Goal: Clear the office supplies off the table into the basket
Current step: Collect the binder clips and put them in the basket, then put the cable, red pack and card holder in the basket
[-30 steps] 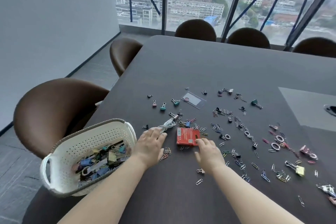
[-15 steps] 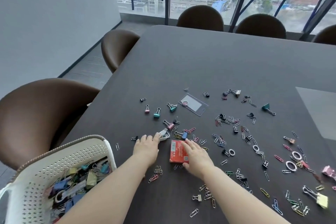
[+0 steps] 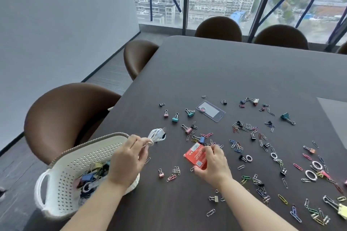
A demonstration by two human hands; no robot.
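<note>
I am holding a white coiled cord (image 3: 156,135) in my left hand (image 3: 127,161), fingers pinched shut on its near end, and it is hanging clear of the table (image 3: 234,73) just beyond the rim of the white basket (image 3: 62,180); its long axis is running up and to the right, the free end pointing away from me toward the far clips. My right hand (image 3: 212,165) is closing around a small red packet (image 3: 195,155), thumb under its near corner and fingertips over its far edge, tilting it so one corner is pointing away to the upper left. Paper clips (image 3: 244,127) and binder clips (image 3: 175,118) are lying scattered across the dark table to the right, and the basket is sitting at the table's left edge with coloured clips inside.
</note>
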